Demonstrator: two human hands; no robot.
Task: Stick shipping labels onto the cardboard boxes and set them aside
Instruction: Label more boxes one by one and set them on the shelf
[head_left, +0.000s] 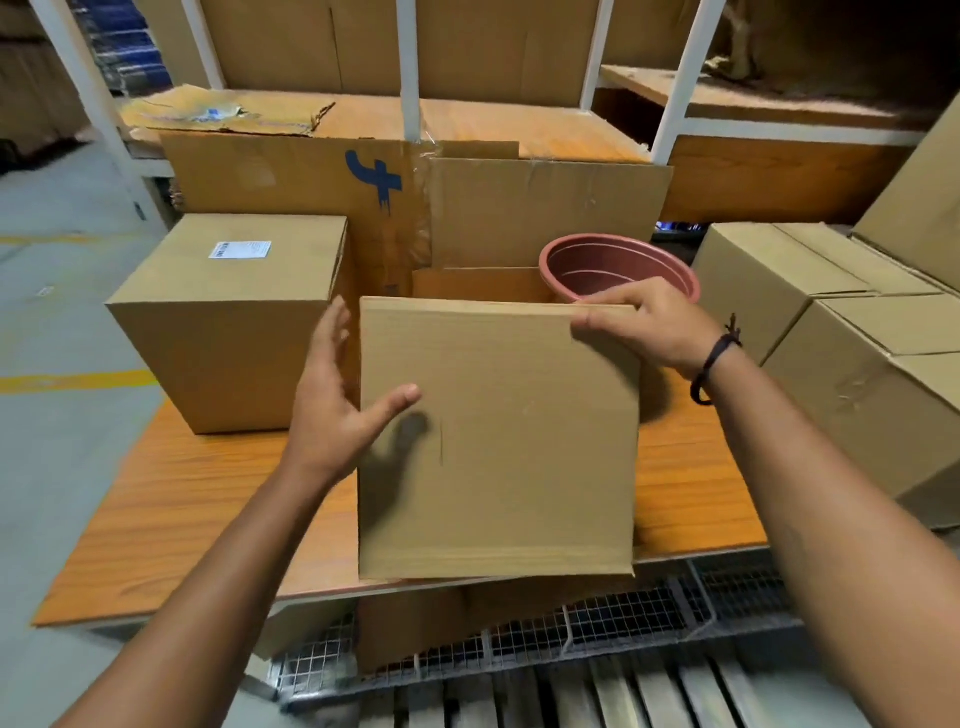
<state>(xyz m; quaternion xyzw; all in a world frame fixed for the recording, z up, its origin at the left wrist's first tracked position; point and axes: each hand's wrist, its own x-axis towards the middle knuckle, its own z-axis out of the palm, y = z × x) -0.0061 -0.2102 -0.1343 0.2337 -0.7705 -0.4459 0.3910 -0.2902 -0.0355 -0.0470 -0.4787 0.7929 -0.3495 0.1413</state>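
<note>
- 2 hands meet the unlabelled box (498, 441) at the near edge of the table (182, 493): right hand (644, 322) grips its far right corner; left hand (332, 410), fingers loose, thumb on top, at its left edge.
- Seat it flat before labelling.

Pink pot (618, 267), orange tbl (182, 499), white rack (410, 67) behind.

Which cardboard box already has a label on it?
The closed box at the table's left: a white label sits on top. The held box and the boxes stacked right show none.
</note>
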